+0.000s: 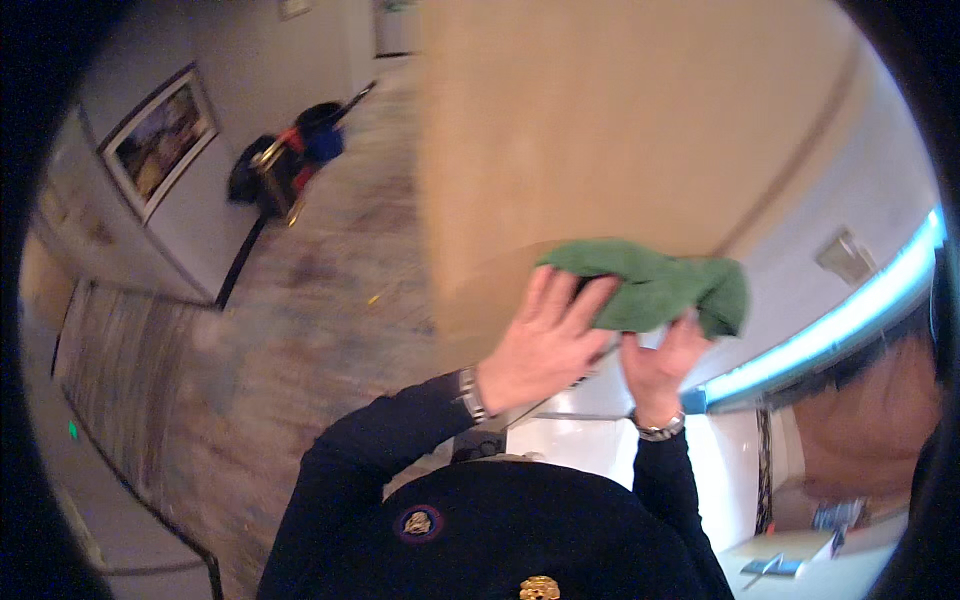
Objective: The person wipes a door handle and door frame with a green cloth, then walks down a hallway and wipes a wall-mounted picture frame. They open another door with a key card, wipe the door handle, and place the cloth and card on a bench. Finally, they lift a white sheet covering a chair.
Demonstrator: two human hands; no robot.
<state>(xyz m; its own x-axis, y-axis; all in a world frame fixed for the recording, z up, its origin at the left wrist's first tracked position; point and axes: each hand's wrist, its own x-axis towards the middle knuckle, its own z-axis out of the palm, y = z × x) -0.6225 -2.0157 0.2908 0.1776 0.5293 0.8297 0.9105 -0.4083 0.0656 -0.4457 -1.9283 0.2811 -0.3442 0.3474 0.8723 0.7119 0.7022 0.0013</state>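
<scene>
A folded green cloth (652,289) lies against the lower part of a large tan panel (600,135), possibly a door. My left hand (544,341) grips the cloth's lower left edge, its fingers spread over and under the fabric. At the cloth's right end, my right hand (664,360) holds it with the fingertips partly hidden in the folds. Both wrists wear metal bands, and dark sleeves cover my arms. Some blur hides the exact contact between cloth and panel.
Patterned carpet (315,300) runs along a corridor on the left. A cart or bundle with gold-coloured parts (281,169) stands by the wall, below and right of a framed picture (159,142). To the right are a bright light strip (825,334) and a wall plate (846,256).
</scene>
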